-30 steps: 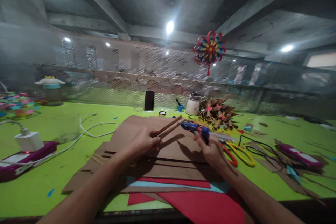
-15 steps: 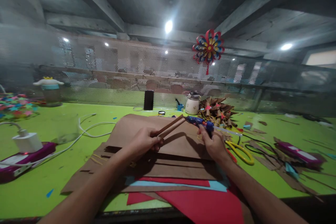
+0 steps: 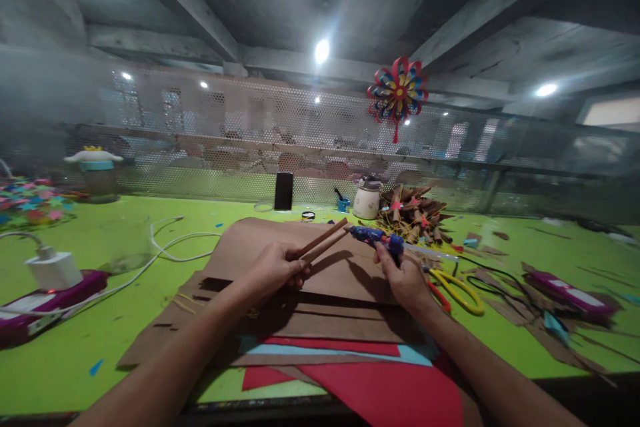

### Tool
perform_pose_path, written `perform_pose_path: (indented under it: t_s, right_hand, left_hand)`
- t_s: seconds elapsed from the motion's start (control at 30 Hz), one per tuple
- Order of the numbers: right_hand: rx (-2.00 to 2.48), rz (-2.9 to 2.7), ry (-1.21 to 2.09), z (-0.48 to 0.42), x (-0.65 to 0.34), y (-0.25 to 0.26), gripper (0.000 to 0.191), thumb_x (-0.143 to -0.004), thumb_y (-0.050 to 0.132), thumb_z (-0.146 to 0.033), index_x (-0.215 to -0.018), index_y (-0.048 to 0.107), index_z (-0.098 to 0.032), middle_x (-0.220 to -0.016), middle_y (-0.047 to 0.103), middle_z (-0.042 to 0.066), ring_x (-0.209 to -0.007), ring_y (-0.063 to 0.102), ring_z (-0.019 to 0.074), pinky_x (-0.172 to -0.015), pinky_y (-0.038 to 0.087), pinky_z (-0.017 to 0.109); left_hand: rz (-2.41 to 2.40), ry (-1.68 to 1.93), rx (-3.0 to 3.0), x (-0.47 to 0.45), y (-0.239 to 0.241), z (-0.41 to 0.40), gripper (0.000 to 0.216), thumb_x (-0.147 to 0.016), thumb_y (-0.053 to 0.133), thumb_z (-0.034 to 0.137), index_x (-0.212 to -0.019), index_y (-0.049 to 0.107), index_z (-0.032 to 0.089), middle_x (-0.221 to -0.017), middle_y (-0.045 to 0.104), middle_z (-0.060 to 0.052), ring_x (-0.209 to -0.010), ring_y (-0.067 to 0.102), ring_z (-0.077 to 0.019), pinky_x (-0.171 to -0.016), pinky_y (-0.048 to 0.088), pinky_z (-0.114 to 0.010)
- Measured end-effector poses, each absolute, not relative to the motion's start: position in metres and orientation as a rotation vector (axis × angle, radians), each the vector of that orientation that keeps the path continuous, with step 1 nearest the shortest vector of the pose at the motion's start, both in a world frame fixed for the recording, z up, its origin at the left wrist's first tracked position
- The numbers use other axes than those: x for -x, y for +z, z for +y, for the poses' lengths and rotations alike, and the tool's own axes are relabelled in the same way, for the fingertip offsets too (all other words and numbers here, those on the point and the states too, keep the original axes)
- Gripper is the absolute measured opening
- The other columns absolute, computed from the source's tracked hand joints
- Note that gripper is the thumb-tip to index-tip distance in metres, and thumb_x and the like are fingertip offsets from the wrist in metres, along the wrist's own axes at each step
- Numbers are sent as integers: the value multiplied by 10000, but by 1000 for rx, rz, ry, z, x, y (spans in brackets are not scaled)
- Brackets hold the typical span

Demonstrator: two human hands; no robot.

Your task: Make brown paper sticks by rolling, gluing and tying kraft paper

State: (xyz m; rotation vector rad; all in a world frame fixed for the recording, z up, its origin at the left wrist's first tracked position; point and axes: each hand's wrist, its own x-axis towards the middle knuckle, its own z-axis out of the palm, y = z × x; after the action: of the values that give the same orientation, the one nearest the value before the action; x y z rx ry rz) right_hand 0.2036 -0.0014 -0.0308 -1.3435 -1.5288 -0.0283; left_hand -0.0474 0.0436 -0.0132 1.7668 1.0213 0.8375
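My left hand [image 3: 283,265] is closed on a brown paper roll [image 3: 325,241] with a raised edge, its far end pointing up and right. In my right hand [image 3: 400,270] is a blue hot glue gun [image 3: 375,236], a clear glue stick [image 3: 430,252] running out of its back. The gun's nozzle is at the far end of the roll; whether it touches, I cannot tell. Below both hands lie stacked brown paper sheets [image 3: 260,235], with red paper [image 3: 395,390] and light blue paper under them at the front.
Yellow-handled scissors [image 3: 463,293] lie right of my right hand. Behind are a pile of brown paper rolls [image 3: 417,213], a white jar [image 3: 367,200] and a phone [image 3: 283,191]. Purple power strips [image 3: 570,292] sit on both sides. A glass [image 3: 123,243] stands left.
The glue gun has shifted slightly left and down along the roll's end in my right hand. My left hand and the roll have hardly moved.
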Motion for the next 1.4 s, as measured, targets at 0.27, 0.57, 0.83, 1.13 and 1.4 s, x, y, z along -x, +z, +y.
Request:
perform_pose_path:
  t_s: [0.27, 0.57, 0.83, 1.13, 1.4]
  right_hand:
    - [1347, -1519, -138, -4, -202, -30, 468, -857, 378, -491, -610, 594, -157, -463, 510, 6, -459, 475, 135, -488, 358, 247]
    - [1344, -1526, -141, -2, -203, -31, 477, -860, 360, -489, -608, 591, -157, -471, 510, 7, -462, 472, 135, -499, 361, 245]
    - [1288, -1623, -154, -11, -192, -28, 441, -860, 388, -459, -600, 584, -160, -485, 490, 2, -480, 457, 132, -509, 353, 242]
    - [1267, -1599, -193, -9, -195, -29, 441, -859, 402, -448, -588, 595, -158, -502, 532, 17, -480, 473, 143, -525, 366, 257]
    - [1303, -1548, -196, -5, -199, -31, 431, -865, 402, -445, -654, 627, -144, -613, 611, 57, -589, 546, 175, -591, 400, 266]
  left_hand:
    - [1044, 826, -1759, 46, -10, 42, 245, -703, 559, 312, -805, 638, 103, -678, 626, -53, -504, 520, -95, -466, 374, -213]
    - [1036, 800, -1696, 46, -8, 40, 263, -700, 577, 298, -862, 635, 100, -687, 624, -54, -498, 509, -92, -469, 387, -220]
    - [1030, 811, -1724, 46, -9, 41, 219, -708, 573, 294, -788, 632, 99, -674, 616, -62, -506, 518, -96, -460, 364, -219]
    - [1028, 819, -1778, 45, -8, 40, 270, -707, 562, 318, -812, 639, 82, -687, 633, -66, -508, 513, -98, -474, 377, -225]
    - [1053, 816, -1811, 45, -9, 41, 248, -701, 565, 305, -802, 644, 93, -683, 638, -59, -496, 513, -98, -464, 370, -221]
